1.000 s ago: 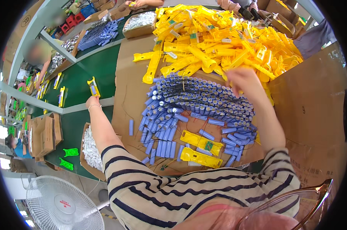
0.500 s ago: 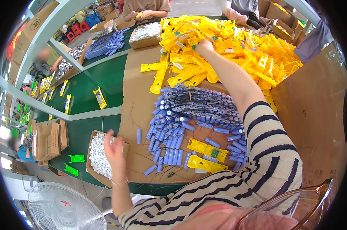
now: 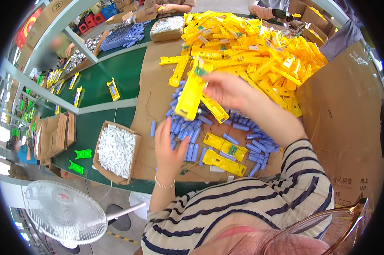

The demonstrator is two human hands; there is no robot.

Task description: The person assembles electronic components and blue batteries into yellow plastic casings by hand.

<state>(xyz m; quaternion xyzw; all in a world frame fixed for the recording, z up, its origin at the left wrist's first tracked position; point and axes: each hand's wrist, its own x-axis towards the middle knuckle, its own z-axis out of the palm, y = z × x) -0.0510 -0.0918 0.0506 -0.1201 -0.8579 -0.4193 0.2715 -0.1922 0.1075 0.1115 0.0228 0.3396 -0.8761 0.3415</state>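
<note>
My right hand [image 3: 226, 90] is closed on one end of a long yellow plastic casing [image 3: 189, 98], lifted above the blue cylindrical battery cells [image 3: 192, 151]. A bit of green circuit board shows near the gripped end. Just below that hand is another yellow casing [image 3: 215, 109]; whether it is also held or lies on the cells I cannot tell. My left hand [image 3: 168, 146] is open and holds nothing, its fingers apart over the left edge of the cells, close under the lifted casing. Two yellow casings [image 3: 224, 163] lie side by side near me, one with a green board.
A large heap of yellow casings [image 3: 260, 51] covers the far side of the cardboard-topped table. To the left stands a box of small white parts [image 3: 115, 151], beside two green plastic pieces [image 3: 82, 154]. A green conveyor [image 3: 100, 78] carries filled casings. A white fan [image 3: 64, 214] stands lower left.
My right hand has come back from the yellow heap toward me, bringing a yellow casing. My left hand has moved right, from beside the white-parts box to over the battery cells.
</note>
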